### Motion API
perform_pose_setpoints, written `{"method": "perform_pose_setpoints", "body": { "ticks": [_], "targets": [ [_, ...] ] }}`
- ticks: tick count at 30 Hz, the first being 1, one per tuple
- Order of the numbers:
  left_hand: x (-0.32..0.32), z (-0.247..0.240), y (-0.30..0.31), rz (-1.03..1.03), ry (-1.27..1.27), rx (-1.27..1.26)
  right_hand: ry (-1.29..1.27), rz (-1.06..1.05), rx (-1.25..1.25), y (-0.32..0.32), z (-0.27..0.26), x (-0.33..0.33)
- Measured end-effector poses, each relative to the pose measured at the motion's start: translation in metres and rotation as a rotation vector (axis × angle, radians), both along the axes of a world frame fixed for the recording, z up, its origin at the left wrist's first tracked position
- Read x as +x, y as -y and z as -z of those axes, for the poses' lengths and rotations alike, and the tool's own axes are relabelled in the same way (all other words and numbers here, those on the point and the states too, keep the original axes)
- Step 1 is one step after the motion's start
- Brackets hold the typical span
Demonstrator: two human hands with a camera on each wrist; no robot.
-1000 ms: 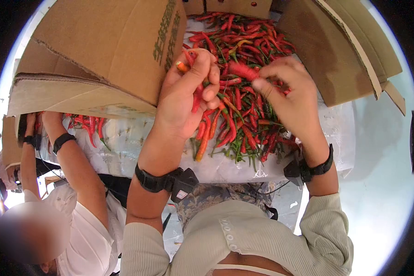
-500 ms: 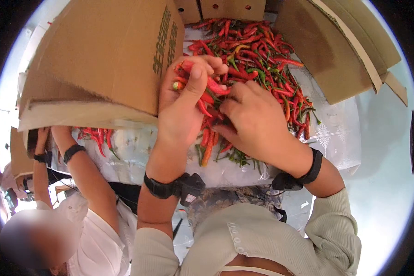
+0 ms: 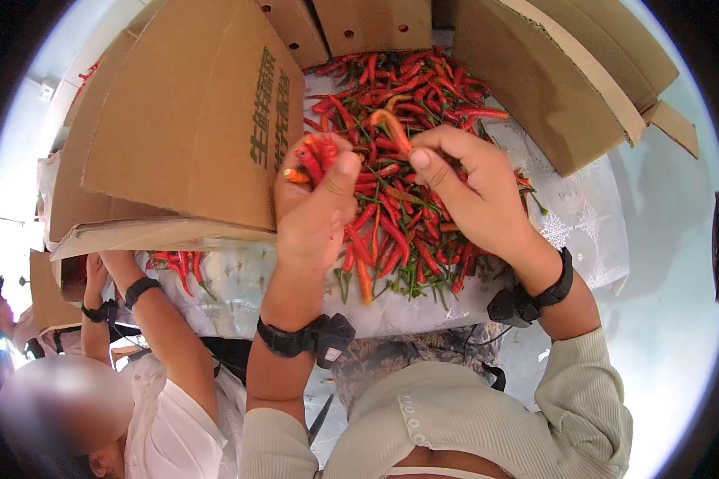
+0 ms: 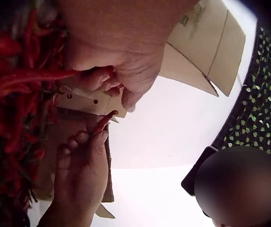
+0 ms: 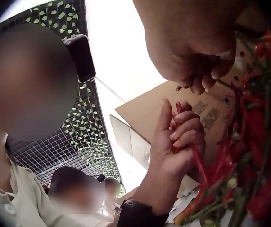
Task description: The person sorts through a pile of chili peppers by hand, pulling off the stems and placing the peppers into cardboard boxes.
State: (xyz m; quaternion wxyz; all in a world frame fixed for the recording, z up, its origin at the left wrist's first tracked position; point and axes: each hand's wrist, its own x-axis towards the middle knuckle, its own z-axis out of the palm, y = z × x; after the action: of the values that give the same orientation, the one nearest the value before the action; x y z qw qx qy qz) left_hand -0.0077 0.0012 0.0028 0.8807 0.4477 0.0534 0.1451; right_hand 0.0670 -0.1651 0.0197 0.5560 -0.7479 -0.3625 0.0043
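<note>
My left hand (image 3: 315, 215) curls its fingers round a small bunch of red chili peppers (image 3: 311, 160), whose ends stick out above the thumb. In the right wrist view, one held pepper (image 5: 199, 163) hangs out below the little finger. To the right of it, my right hand (image 3: 479, 191) pinches a curved orange-red chili pepper (image 3: 390, 126) between thumb and fingertips. The pepper's bent end points up and toward the left hand. Beneath both hands spreads a pile of red chili peppers (image 3: 399, 231), with green stems among them.
A cardboard box (image 3: 192, 120) with printed characters stands left of the pile, and cardboard flaps (image 3: 551, 96) rise on the right. Another box wall with holes (image 3: 367, 28) closes the back. A patterned plastic cover (image 3: 571, 215) lies over the table. Another person's arm (image 3: 172, 331) reaches in at the left.
The right hand dipped to the pile beside the left hand, then came back up and right with the curved orange-red chili pepper. My left hand keeps hold of its bunch.
</note>
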Motion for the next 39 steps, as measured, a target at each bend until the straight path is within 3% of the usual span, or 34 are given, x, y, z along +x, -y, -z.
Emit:
{"method": "perform_pose_setpoints", "body": {
  "ticks": [5, 6, 9, 13, 14, 18, 21, 24, 27, 31, 34, 37, 39],
  "targets": [
    [-0.001, -0.003, 0.006, 0.041, -0.07, 0.113, 0.184, -0.17, 0.002, -0.007, 0.008, -0.009],
    [0.001, 0.0, 0.012, -0.103, -0.037, 0.186, 0.203, -0.167, 0.012, -0.009, 0.01, -0.009],
    [-0.004, -0.002, -0.004, 0.014, 0.075, 0.052, 0.077, -0.073, -0.136, -0.007, 0.003, -0.017],
    [0.0, -0.011, 0.005, -0.149, 0.057, 0.117, 0.459, -0.174, -0.265, -0.016, 0.018, -0.022],
    [0.001, -0.014, 0.009, -0.211, 0.02, 0.158, 0.447, -0.165, -0.295, -0.021, 0.024, -0.028],
    [0.002, -0.006, 0.001, -0.118, 0.153, 0.054, 0.563, -0.194, -0.405, -0.031, 0.033, -0.027],
    [0.001, -0.004, -0.002, -0.081, 0.147, 0.044, 0.536, -0.196, -0.391, -0.028, 0.034, -0.019],
    [0.002, -0.002, -0.001, -0.119, 0.171, 0.035, 0.304, -0.184, -0.359, -0.015, 0.017, -0.01],
    [-0.002, -0.006, 0.0, -0.094, 0.117, 0.085, -0.113, -0.084, 0.014, -0.013, 0.016, -0.001],
    [0.002, -0.002, 0.008, -0.085, -0.05, 0.386, -0.512, -0.301, 0.169, -0.005, -0.004, 0.0],
    [0.001, -0.004, 0.01, -0.004, -0.081, 0.498, -0.455, -0.247, 0.192, -0.008, 0.004, -0.002],
    [-0.002, -0.002, 0.003, 0.024, -0.127, 0.359, -0.181, -0.044, 0.077, -0.009, 0.014, 0.003],
    [-0.003, -0.005, -0.003, 0.038, -0.095, 0.215, -0.023, -0.179, -0.233, -0.003, 0.002, -0.003]
  ]
}}
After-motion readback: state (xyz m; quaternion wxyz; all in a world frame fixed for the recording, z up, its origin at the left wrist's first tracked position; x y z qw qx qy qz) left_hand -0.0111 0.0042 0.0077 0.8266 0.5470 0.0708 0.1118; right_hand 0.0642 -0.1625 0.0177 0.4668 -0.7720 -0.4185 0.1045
